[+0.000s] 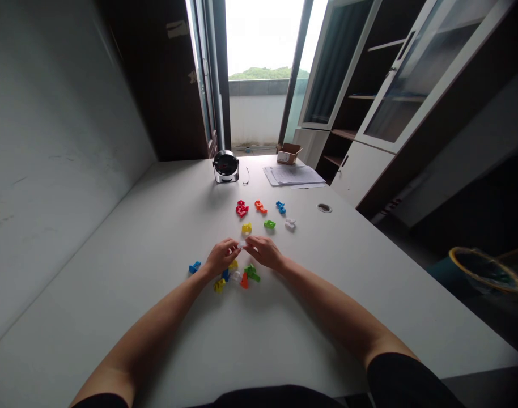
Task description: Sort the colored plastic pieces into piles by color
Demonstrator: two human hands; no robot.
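Between the fingertips of my left hand and my right hand is a small white plastic piece, pinched from both sides just above the table. Its exact kind is too small to make out. Close below my hands lies a loose pile with a green piece, an orange piece, a blue piece and yellow pieces. Another blue piece lies left of my left hand. Beyond my hands sit a yellow piece, a green piece and a white piece.
Farther back lie red pieces, orange pieces and blue pieces. A round black device on a stand, papers and a cardboard box occupy the far end. A cable hole is at right.
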